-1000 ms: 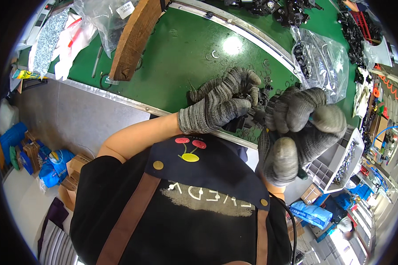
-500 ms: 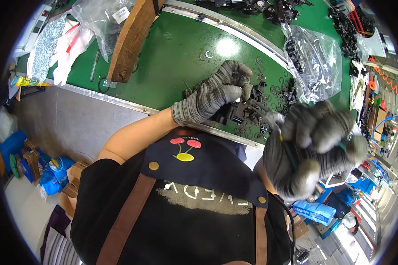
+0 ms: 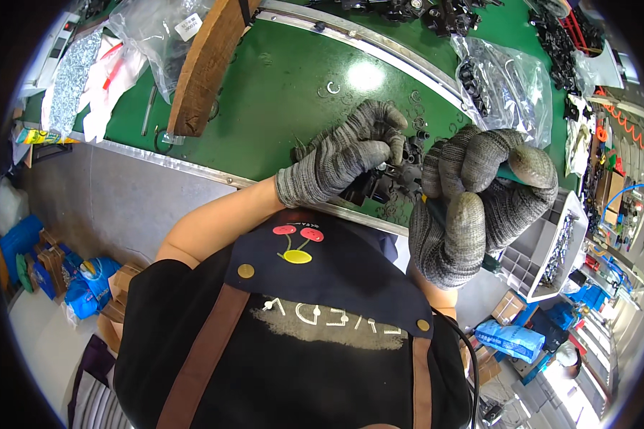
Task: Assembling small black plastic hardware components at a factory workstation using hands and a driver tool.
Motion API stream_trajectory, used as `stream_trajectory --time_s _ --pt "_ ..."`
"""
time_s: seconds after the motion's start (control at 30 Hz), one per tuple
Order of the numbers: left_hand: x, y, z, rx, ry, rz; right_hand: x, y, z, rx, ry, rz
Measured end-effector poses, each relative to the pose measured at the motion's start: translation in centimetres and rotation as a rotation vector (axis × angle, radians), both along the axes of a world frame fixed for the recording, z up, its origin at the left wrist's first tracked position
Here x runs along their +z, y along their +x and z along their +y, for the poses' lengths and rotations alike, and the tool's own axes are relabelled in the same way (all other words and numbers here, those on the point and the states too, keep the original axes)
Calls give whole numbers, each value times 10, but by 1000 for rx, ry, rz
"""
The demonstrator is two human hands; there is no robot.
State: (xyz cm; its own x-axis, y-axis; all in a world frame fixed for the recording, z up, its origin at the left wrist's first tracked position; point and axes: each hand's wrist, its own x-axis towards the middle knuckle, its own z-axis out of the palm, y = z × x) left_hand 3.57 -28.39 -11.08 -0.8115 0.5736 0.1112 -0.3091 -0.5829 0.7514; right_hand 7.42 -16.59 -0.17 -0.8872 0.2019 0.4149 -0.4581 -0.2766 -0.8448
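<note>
My left hand (image 3: 343, 154), in a grey striped knit glove, rests at the near edge of the green table. Its fingers are curled closed around a small black part (image 3: 372, 184), mostly hidden beneath them. To the right, my gloved right hand (image 3: 479, 200) is wrapped round pliers with dark green handles (image 3: 437, 208). Most of the pliers is covered by the fingers, and their tip points toward the left hand and the black part. Thin dark rings (image 3: 392, 209) and small black pieces lie scattered around that spot.
A wooden block (image 3: 206, 79) stands at the left on the table. Clear plastic bags lie at the back left and at the right, the right bag (image 3: 508, 93) holding black parts. A grey divided bin (image 3: 551, 250) stands off the right edge. Black assemblies (image 3: 451, 18) sit beyond the metal rail.
My right hand has moved left and a little up with the pliers, closer to the left hand, uncovering the grey bin. The left hand has stayed almost in place.
</note>
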Motion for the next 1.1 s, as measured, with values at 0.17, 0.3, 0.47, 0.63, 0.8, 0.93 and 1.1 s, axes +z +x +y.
stream_trajectory --time_s 0.17,0.3,0.47,0.63,0.8,0.93,1.1 --pt "2 7 2 18 -35 -10 -6 0 1 -12 58 13" --pt "2 11 4 10 -47 -80 -6 2 -2 -4 113 30" --pt "-3 12 2 2 -154 -4 -17 -5 14 233 79 156" --pt "-2 14 6 150 -191 100 -20 2 9 103 111 135" --pt "-5 15 7 178 -210 103 -16 6 -8 -8 37 126" --pt "-5 14 4 55 -225 57 -26 18 0 -58 -200 89" --pt "-9 19 3 65 -149 75 -18 16 13 -138 -166 23"
